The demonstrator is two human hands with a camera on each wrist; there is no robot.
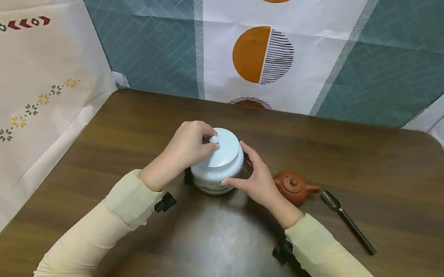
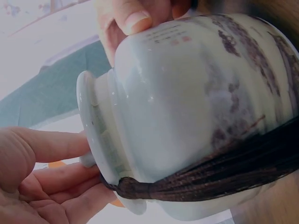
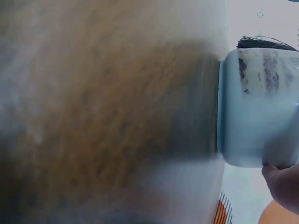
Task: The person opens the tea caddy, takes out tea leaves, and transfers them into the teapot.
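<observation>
A pale white lidded jar (image 1: 213, 176) with brownish painted patterns stands on the table. My left hand (image 1: 187, 146) pinches the round knob of its lid (image 1: 226, 151) from above. In the left wrist view, the lid sits over the jar's narrow neck, and a dark tassel (image 2: 219, 170) hangs from the lid area along the body. My right hand (image 1: 261, 181) grips the jar's right side, thumb at the front and fingers round the back. The right wrist view catches only a fingertip of that hand (image 3: 284, 186) against the jar (image 3: 257, 112); the jar hides the other fingers.
Just right of my right hand sits a small brown clay teapot (image 1: 293, 186), its spout pointing right. Beside it a dark-handled scoop (image 1: 350, 222) lies slantwise on the wooden table (image 1: 373, 172). Patterned cloth (image 1: 157, 26) hangs behind the table.
</observation>
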